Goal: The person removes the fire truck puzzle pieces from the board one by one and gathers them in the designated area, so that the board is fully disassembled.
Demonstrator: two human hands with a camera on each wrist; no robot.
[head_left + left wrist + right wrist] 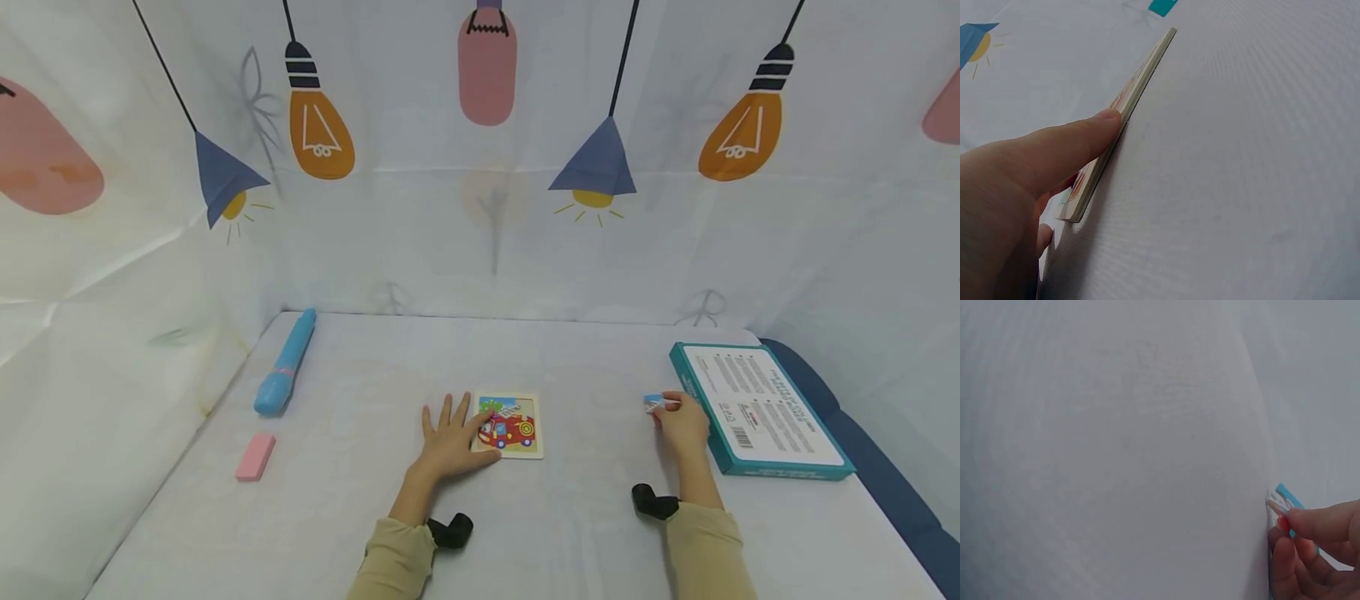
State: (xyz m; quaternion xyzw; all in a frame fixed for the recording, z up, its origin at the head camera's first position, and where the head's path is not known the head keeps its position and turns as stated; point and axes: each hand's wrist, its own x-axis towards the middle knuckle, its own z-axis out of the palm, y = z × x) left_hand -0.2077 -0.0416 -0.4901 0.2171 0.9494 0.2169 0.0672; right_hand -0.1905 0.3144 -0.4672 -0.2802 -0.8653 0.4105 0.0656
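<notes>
A small square jigsaw puzzle (pixel 517 433) with a pale wooden frame and a red fire truck picture lies on the table. My left hand (pixel 447 446) rests over its left side with fingers spread. Its thumb (pixel 1094 134) lies on the near edge of the frame in the left wrist view. Well to the right, my right hand (pixel 686 425) pinches a puzzle piece (pixel 656 402), light blue with white, between thumb and fingertips. The right wrist view shows this piece tilted, with a bit of red on it, partly covered by the fingers.
A teal box (pixel 765 408) with a white printed label lies just right of my right hand. On the left are a blue pen-shaped device (pixel 285 367) and a pink eraser-like block (pixel 257 457). A lamp-patterned cloth (pixel 420 233) hangs behind the table.
</notes>
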